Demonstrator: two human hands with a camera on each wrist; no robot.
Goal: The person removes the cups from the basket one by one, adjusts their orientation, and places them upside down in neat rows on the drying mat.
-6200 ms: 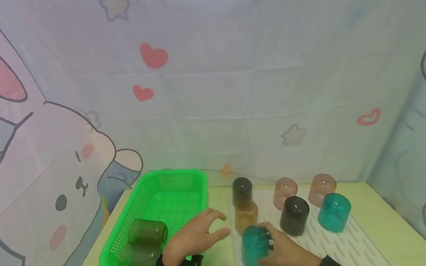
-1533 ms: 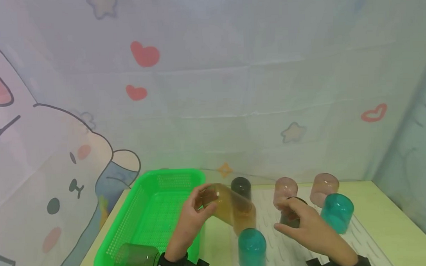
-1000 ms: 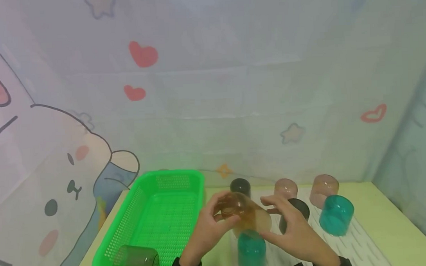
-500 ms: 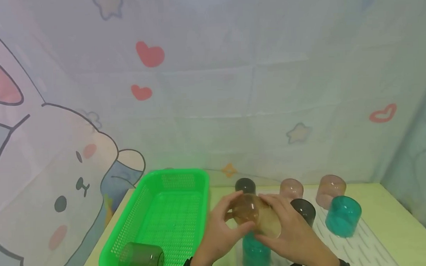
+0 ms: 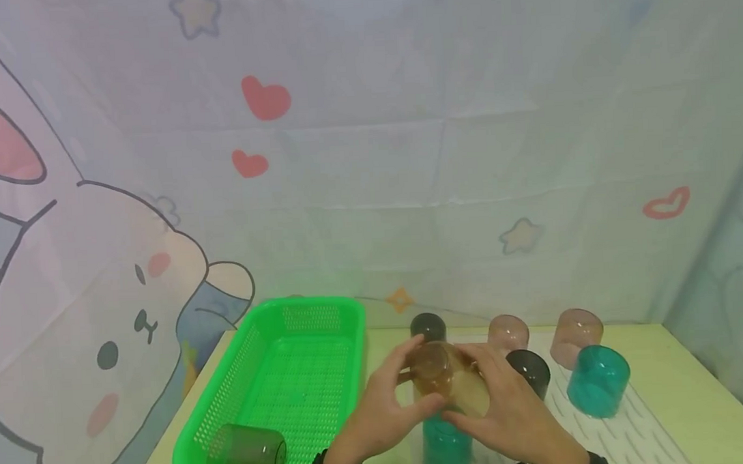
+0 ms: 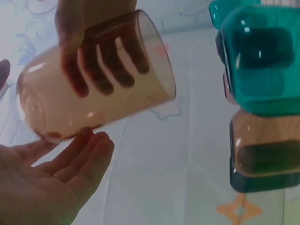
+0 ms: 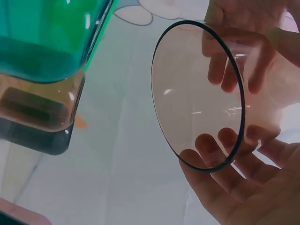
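Both hands hold one see-through amber cup point(image 5: 472, 391), tilted on its side above the mat. My left hand point(image 5: 384, 410) grips it round the base end, thumb in front. Nearer the rim, the fingers and thumb of my right hand point(image 5: 516, 415) curl round the wall. The right wrist view shows the cup's open rim point(image 7: 243, 112) and its bare inside. Just below the hands an upside-down teal cup point(image 5: 448, 451) stands on the white ridged mat point(image 5: 624, 438). Another amber cup point(image 6: 269, 136) shows in the left wrist view; the held cup and hands cover it from the head.
At the left is a green basket point(image 5: 359, 369) with one brownish cup point(image 5: 244, 449) lying on its side. Further upside-down cups stand on the mat: dark ones point(image 5: 530, 370), pink ones point(image 5: 576, 335) and a second teal one point(image 5: 600, 381). A printed cloth point(image 5: 369, 157) hangs behind the table.
My right hand has let go of the front teal cup. One of two cups has left the basket; my left hand brought an amber cup over the mat, and my right hand joined on it.
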